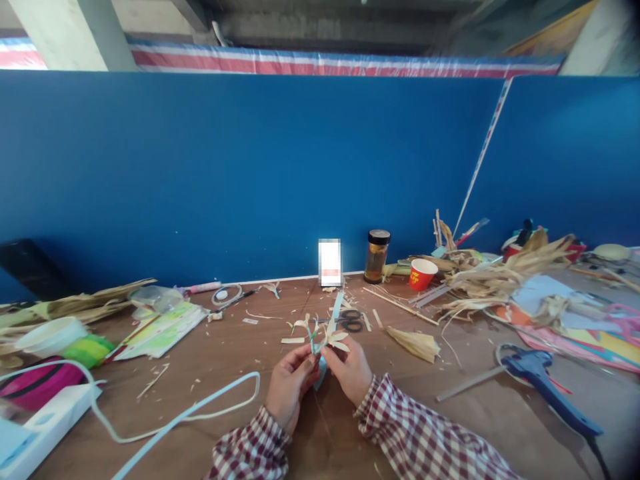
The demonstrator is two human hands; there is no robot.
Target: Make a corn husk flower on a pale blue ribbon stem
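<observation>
My left hand (291, 381) and my right hand (351, 372) meet low in the middle of the head view, fingers pinched together. Between their fingertips is a small pale corn-husk flower (339, 341) with thin curled petals and a greenish stem. A light blue strip (337, 308) shows above the fingers, and more pale blue shows below; whether it is one piece I cannot tell. Just beyond my right hand lie dark-handled scissors (353, 321). Husk scraps lie around them. The fingers hide the lower stem.
A blue glue gun (547, 387) lies at right, near a corn husk piece (414, 343). Behind are a lidded jar (377, 257), a red paper cup (423, 275) and heaped husks (505, 273). At left, a white cable (200, 400) runs near a power strip (57, 433).
</observation>
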